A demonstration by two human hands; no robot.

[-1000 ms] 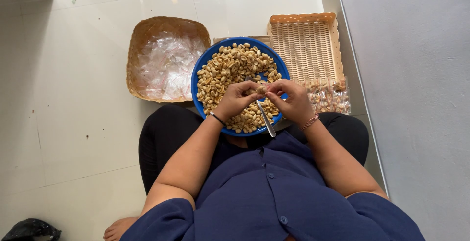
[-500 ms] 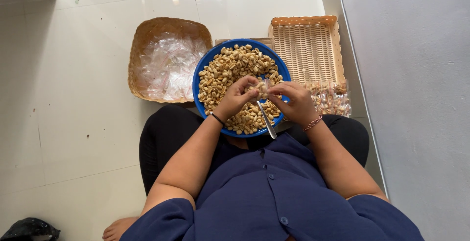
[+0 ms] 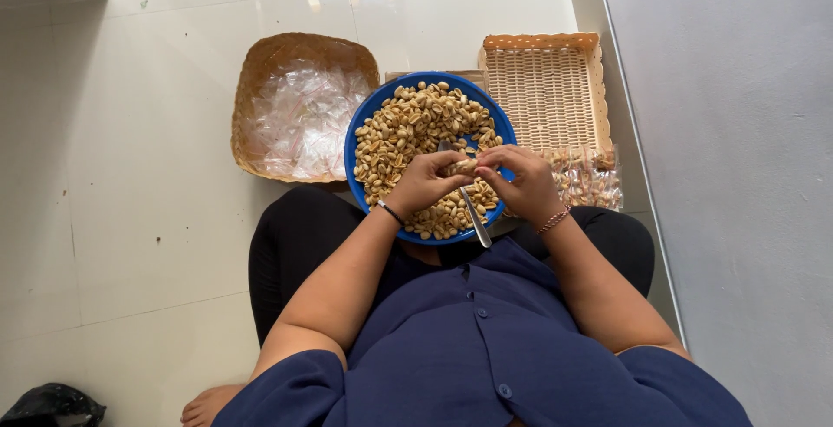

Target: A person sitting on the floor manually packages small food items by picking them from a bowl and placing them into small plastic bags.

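Head view, looking straight down my front. Landmark: the blue bowl (image 3: 364, 145) of shelled peanuts (image 3: 408, 128) on my lap, its far edge out over the white tiled floor (image 3: 130, 175).

My left hand (image 3: 421, 186) and right hand (image 3: 521, 182) meet over the near half of the bowl. Both are pinched on a small clear packet (image 3: 462, 167), which looks filled with peanuts, held between the fingertips of the two hands. Whether the packet mouth is open or already folded I cannot tell; my fingers cover it.

A metal spoon (image 3: 473, 214) lies in the bowl just under the hands, handle pointing toward my body and past the near rim, bowl end buried in the nuts.

Doing this well, as I judge it: keep the packet directly above the bowl so stray nuts drop back in, hold it upright, grip close to the mouth with both thumbs, and keep elbows clear of the spoon handle, which could tip if nudged.

Around the bowl: left of it and touching, a round woven basket (image 3: 252, 80) holding empty clear bags (image 3: 304, 123). Right of it, a rectangular wicker tray (image 3: 542, 88), mostly bare. Filled packets (image 3: 588, 182) are heaped at its near end, just beyond my right wrist. A grey wall (image 3: 737, 175) runs close past the tray. Far left of the bowl, near my foot, a black bag (image 3: 52, 403).
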